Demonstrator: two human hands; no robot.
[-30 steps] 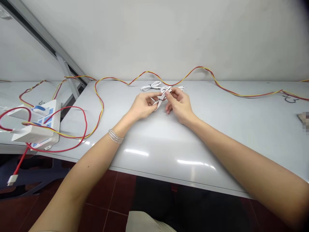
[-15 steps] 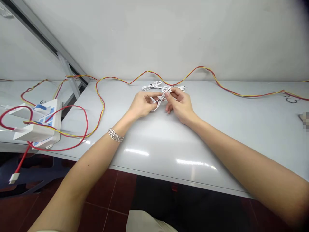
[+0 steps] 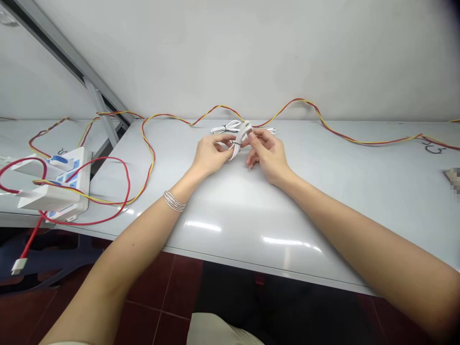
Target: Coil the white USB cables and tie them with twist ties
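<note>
Head view | left hand (image 3: 210,155) pinches white cable bundle (image 3: 240,138) by its black tie (image 3: 235,143) | right hand (image 3: 270,157) at far end, can't tell if gripping | bundle's over grey tabletop (image 3: 230,201) | looks light, bendy, slickish: tie's the hold!

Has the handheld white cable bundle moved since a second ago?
Yes: the white cable bundle has shifted upward in view, its top now overlapping the twisted red-and-yellow wire.

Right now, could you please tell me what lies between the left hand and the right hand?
The head view shows a white cable bundle with a dark tie held between the left hand and the right hand.
</note>
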